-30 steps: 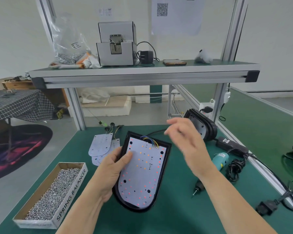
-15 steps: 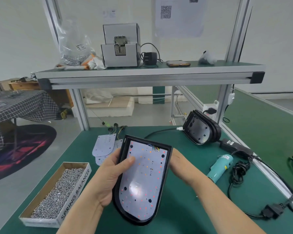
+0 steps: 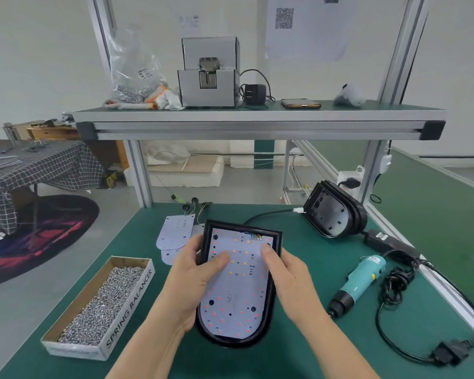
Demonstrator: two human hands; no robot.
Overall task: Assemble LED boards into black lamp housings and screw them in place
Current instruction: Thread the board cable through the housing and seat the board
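Black housing (board inside), sides hidden by left hand, right hand.

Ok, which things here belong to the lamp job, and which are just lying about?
In the job: black lamp housing, gripped by left hand and right hand; LED board inside it; box of screws; teal screwdriver; spare LED boards; second housing.
Lying about, on the shelf: phone; plastic bag; black adapter.

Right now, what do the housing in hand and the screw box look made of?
The housing looks like moulded plastic: black, with a dull sheen along its rim. The screw box looks like cardboard: brown raw edges, white printed side.
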